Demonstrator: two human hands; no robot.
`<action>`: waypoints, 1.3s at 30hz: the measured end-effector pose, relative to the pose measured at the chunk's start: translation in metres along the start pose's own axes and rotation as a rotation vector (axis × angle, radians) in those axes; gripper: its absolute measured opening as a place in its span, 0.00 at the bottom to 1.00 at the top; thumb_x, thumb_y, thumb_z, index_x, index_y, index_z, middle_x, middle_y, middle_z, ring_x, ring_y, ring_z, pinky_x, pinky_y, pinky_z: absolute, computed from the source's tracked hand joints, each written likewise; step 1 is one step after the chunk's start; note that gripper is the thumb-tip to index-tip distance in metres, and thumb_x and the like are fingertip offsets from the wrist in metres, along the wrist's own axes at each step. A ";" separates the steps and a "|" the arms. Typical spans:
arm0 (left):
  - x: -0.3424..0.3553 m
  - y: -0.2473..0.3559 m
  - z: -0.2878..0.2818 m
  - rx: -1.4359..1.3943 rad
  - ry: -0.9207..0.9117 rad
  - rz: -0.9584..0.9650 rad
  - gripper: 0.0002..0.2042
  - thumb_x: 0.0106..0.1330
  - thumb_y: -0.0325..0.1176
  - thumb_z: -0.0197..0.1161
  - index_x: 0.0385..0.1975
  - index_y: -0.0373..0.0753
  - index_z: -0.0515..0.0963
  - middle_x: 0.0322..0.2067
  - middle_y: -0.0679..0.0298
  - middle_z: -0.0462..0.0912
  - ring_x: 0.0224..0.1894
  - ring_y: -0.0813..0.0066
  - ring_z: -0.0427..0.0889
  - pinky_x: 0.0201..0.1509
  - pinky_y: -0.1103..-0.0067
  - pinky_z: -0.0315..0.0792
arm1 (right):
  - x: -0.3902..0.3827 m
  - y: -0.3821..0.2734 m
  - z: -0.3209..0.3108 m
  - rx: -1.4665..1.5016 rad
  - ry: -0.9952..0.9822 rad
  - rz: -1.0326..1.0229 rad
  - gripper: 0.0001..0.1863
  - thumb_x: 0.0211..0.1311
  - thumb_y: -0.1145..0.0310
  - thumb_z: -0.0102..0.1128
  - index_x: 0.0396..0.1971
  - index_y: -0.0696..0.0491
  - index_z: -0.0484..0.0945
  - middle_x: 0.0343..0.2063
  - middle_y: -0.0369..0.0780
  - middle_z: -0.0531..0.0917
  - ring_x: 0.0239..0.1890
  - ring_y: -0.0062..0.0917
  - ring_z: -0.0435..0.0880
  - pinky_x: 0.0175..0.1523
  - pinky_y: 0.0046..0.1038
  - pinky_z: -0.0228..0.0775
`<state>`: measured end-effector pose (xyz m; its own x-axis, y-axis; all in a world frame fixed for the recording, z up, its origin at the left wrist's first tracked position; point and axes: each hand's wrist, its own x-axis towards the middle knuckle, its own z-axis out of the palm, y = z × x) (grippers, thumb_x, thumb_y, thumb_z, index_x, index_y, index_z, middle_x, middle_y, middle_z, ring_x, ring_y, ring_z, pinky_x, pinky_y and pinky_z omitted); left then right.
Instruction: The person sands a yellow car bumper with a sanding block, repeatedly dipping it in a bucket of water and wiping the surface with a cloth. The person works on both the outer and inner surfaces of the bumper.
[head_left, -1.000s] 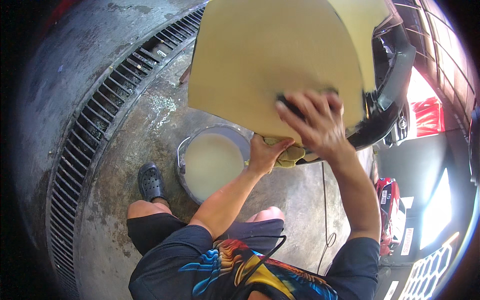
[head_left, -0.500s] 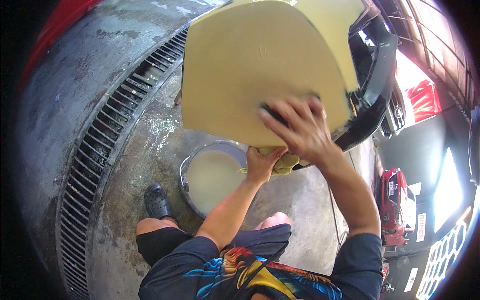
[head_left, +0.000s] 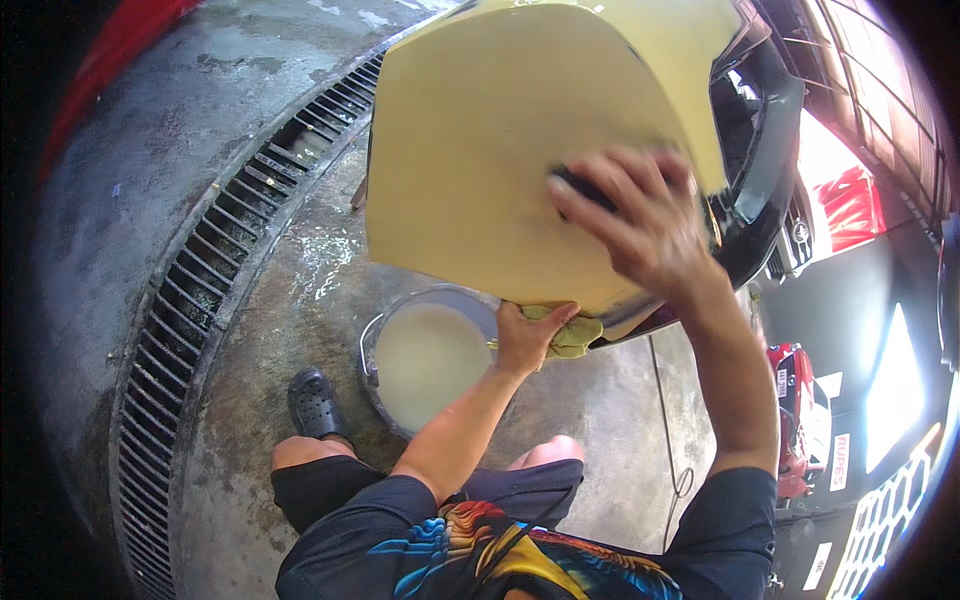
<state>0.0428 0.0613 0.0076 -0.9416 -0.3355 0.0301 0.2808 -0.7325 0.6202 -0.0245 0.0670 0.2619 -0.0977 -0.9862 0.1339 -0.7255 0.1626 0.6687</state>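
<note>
Your right hand (head_left: 640,215) is clamped on a dark hand block (head_left: 585,190), thumb along its near-left side and fingers curled over its far side, while the yellow car body panel (head_left: 470,170) lies beneath that grip and spreads away to its left and ahead. Your left hand (head_left: 522,338), below and to the left of the block, is closed on a folded olive cloth (head_left: 576,340) at the panel's near edge, thumb on top. To rub well, lay the block's whole face flat, press evenly through the palm rather than the fingertips, and overlap your strokes; ease off to the right of the grip, where the panel meets the black trim (head_left: 762,195), since a curved edge probably wears faster. The bucket (head_left: 478,310) of cloudy water (head_left: 430,365), just left of and below the cloth, is handy for rinsing. Motion blurs your right fingers, and they cover much of the block; its working face and its contact with the panel are hidden, as are your left fingertips, and the panel's far end beyond your grip is cut off
</note>
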 end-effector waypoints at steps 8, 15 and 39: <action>0.000 -0.005 0.001 0.037 0.012 -0.044 0.18 0.62 0.28 0.83 0.48 0.31 0.84 0.43 0.58 0.91 0.43 0.73 0.90 0.49 0.75 0.86 | 0.032 0.035 0.018 -0.046 0.122 0.028 0.26 0.56 0.63 0.71 0.58 0.38 0.86 0.58 0.32 0.83 0.63 0.29 0.79 0.68 0.43 0.62; 0.002 -0.005 -0.001 -0.018 -0.015 0.012 0.16 0.62 0.27 0.82 0.47 0.30 0.84 0.43 0.59 0.90 0.41 0.73 0.89 0.47 0.75 0.86 | -0.008 0.017 -0.006 -0.052 0.079 0.142 0.24 0.58 0.66 0.70 0.58 0.39 0.86 0.61 0.32 0.82 0.62 0.31 0.79 0.66 0.42 0.61; -0.005 -0.002 0.000 -0.076 0.006 -0.003 0.16 0.63 0.29 0.82 0.45 0.29 0.85 0.42 0.58 0.91 0.42 0.73 0.90 0.48 0.74 0.86 | 0.051 0.061 0.010 -0.092 0.266 0.202 0.28 0.57 0.78 0.69 0.60 0.43 0.86 0.60 0.36 0.84 0.61 0.35 0.81 0.67 0.42 0.61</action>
<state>0.0471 0.0650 0.0064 -0.9413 -0.3368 0.0235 0.2916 -0.7761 0.5591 -0.0810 0.0262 0.3022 -0.0430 -0.8931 0.4479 -0.6439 0.3675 0.6710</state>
